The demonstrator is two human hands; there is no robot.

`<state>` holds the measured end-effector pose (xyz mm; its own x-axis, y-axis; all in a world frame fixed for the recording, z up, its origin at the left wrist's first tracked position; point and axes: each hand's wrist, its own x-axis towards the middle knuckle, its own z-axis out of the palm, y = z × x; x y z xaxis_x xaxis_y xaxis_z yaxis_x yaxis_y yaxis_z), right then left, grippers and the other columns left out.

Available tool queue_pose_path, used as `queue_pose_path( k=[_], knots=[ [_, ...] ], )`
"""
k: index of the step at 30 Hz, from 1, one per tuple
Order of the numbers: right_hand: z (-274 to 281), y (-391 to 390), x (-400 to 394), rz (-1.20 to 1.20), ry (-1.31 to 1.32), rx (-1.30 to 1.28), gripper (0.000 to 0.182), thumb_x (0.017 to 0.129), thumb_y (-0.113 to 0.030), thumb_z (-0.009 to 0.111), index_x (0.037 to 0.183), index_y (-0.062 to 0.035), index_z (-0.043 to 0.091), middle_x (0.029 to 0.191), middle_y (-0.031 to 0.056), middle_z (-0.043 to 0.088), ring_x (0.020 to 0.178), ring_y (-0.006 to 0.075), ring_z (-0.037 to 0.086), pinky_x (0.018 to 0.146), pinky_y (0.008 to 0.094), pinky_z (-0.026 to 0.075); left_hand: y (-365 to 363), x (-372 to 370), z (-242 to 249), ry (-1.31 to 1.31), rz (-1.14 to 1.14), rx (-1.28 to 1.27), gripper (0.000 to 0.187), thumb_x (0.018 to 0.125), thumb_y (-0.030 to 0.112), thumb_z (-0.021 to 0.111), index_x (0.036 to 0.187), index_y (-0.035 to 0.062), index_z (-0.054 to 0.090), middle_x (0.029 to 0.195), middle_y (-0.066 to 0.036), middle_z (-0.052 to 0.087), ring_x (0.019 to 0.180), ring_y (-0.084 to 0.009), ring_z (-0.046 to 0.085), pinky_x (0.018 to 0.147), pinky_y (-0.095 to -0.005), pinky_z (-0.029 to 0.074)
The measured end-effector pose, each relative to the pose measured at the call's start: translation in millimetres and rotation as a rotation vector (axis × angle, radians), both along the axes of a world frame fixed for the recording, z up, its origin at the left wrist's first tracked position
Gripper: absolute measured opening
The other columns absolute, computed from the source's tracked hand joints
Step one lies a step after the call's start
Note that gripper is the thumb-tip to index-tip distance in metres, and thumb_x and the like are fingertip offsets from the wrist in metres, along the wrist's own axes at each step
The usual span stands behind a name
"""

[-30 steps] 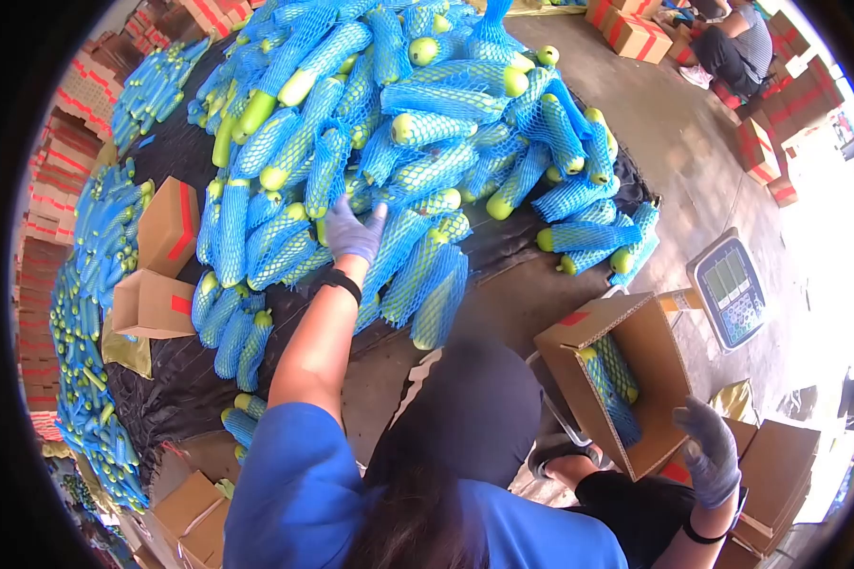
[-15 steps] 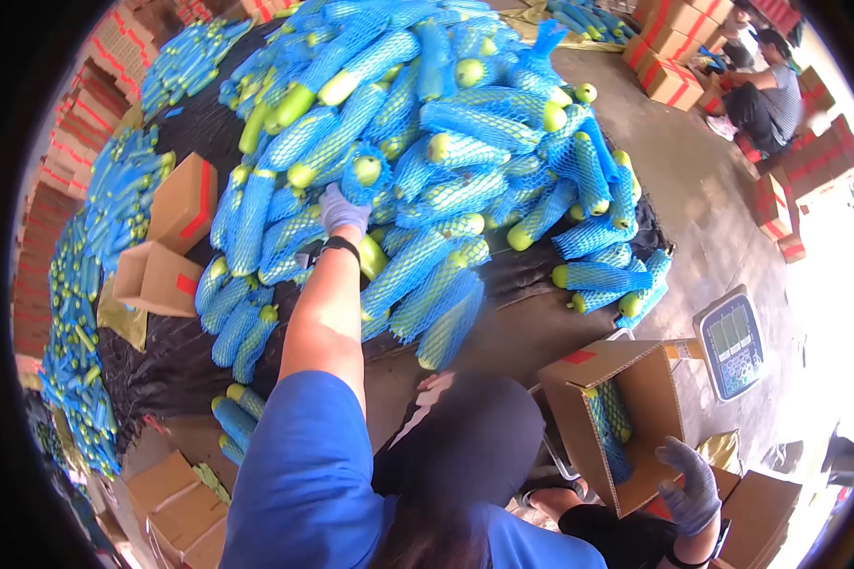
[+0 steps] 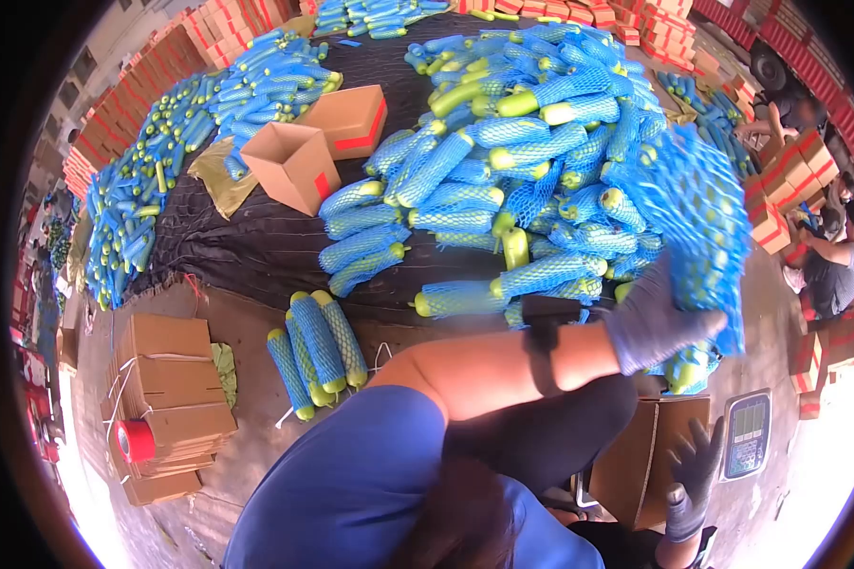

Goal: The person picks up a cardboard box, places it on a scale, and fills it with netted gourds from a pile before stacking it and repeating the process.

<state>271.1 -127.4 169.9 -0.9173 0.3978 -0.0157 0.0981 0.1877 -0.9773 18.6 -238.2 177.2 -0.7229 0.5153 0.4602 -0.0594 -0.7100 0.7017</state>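
A broad dark sheet [image 3: 228,228] is covering much of the floor [image 3: 256,474], and a large heap of netted gourds [image 3: 550,142], pale green in blue foam netting, is spreading over it ahead of the person. A longer heap of similar gourds [image 3: 152,171] is stretching along the far left. At the far right, a co-worker [image 3: 830,270] is sitting beside taped cartons [image 3: 797,171]. A stack of flattened cartons [image 3: 176,379] is lying on the floor at the lower left, and an upright brown carton [image 3: 650,455] is standing near the person's right hand [image 3: 693,479]. Two open boxes [image 3: 289,166] are resting against each other on the sheet, with a crumpled yellowish sack [image 3: 223,180] lying just beside them. Four netted gourds [image 3: 318,351] are lying side by side on the floor, between the flattened cartons and the heap. A blurred netted gourd [image 3: 702,218] is hanging close to the camera, above the heap's right side; the left hand [image 3: 659,322] is grasping its lower part with bent fingers. The right hand is holding nothing, its fingers spreading apart and pointing upward. Beside it, a scale display [image 3: 748,434] is facing up. Smallest, a red tape roll [image 3: 136,441] is resting against the flattened cartons.
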Motion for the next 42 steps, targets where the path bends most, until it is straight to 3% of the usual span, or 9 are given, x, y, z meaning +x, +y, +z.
queue_pose_path(
  k=[7,10,14,17,25,28,31,36,42],
  knots=[
    [12,-42,13,-0.279,0.326,-0.153,0.107,0.079,-0.049,0.08,0.154,-0.0027,0.018,0.143,0.0097,0.043,0.123,0.0221,0.051,0.102,0.0371,0.043,47,129,50,0.228,0.011,-0.337,0.068,0.074,0.02,0.079,0.127,0.0034,0.04,0.112,-0.016,0.055,0.107,-0.0281,0.056,0.096,-0.0392,0.045],
    [7,-16,38,-0.417,0.26,-0.204,0.064,0.083,-0.032,0.078,0.133,-0.0069,0.046,0.091,-0.0008,0.059,0.07,0.0054,0.055,0.057,0.0206,0.042,57,153,54,0.19,-0.218,-0.211,0.069,0.071,0.018,0.076,0.129,0.0045,0.042,0.113,-0.018,0.059,0.111,-0.0301,0.059,0.097,-0.0372,0.045],
    [5,16,78,-0.192,0.249,-0.479,0.036,0.087,-0.027,0.07,0.114,-0.0103,0.054,0.066,-0.0066,0.046,0.051,0.0015,0.041,0.044,0.0217,0.032,103,173,55,0.433,-0.201,0.056,0.017,0.069,0.013,0.067,0.083,0.0055,0.061,0.073,-0.01,0.063,0.075,-0.0276,0.063,0.073,-0.0406,0.049],
    [18,2,78,-0.253,0.234,-0.707,0.027,0.089,-0.033,0.069,0.102,-0.0133,0.057,0.057,-0.0092,0.041,0.044,0.002,0.035,0.042,0.0179,0.026,102,194,27,0.133,-0.592,-0.009,0.036,0.076,0.019,0.072,0.106,0.0038,0.061,0.09,-0.007,0.066,0.082,-0.0178,0.062,0.077,-0.0349,0.053],
    [-17,9,79,-0.53,0.185,-1.014,0.078,0.076,-0.083,0.057,0.114,-0.0143,0.059,0.085,0.0024,0.062,0.056,0.013,0.054,0.051,0.0229,0.045,93,206,-58,0.062,-0.72,-0.249,0.045,0.098,0.037,0.059,0.125,0.0017,0.054,0.11,-0.005,0.06,0.099,-0.0159,0.058,0.085,-0.0335,0.051],
    [4,51,108,-0.222,-0.061,-0.499,0.096,0.074,-0.092,0.042,0.121,-0.0104,0.06,0.093,0.0105,0.067,0.064,0.0213,0.066,0.051,0.0339,0.054,84,206,-47,0.13,-0.661,-0.232,0.06,0.094,0.045,0.064,0.134,0.0031,0.048,0.115,-0.006,0.06,0.102,-0.0143,0.056,0.089,-0.0305,0.049],
    [-23,113,131,-0.386,-0.107,-0.341,0.069,0.098,-0.059,0.048,0.139,-0.0036,0.045,0.134,0.0157,0.053,0.121,0.0194,0.051,0.101,0.0347,0.044,75,193,-30,-0.009,-0.975,-0.308,0.063,0.093,0.051,0.063,0.131,0.003,0.048,0.107,-0.008,0.062,0.089,-0.0181,0.066,0.078,-0.0334,0.057],
    [-9,55,103,-0.359,0.349,-0.11,0.044,0.099,-0.028,0.062,0.132,-0.0026,0.05,0.117,0.0031,0.061,0.109,0.0125,0.057,0.096,0.0312,0.047,70,187,-30,-0.283,-1.189,-0.343,0.071,0.089,0.063,0.06,0.127,0.0042,0.05,0.098,-0.009,0.063,0.069,-0.0166,0.065,0.051,-0.0243,0.055],
    [-7,10,93,-0.277,0.346,-0.007,0.039,0.104,-0.026,0.051,0.134,-0.0019,0.052,0.123,0.0028,0.059,0.109,0.01,0.054,0.093,0.0282,0.045,82,182,-35,-0.136,-0.96,-0.129,0.082,0.091,0.07,0.049,0.14,0.0042,0.045,0.126,-0.007,0.059,0.111,-0.0161,0.057,0.097,-0.0301,0.048]
  ],
)
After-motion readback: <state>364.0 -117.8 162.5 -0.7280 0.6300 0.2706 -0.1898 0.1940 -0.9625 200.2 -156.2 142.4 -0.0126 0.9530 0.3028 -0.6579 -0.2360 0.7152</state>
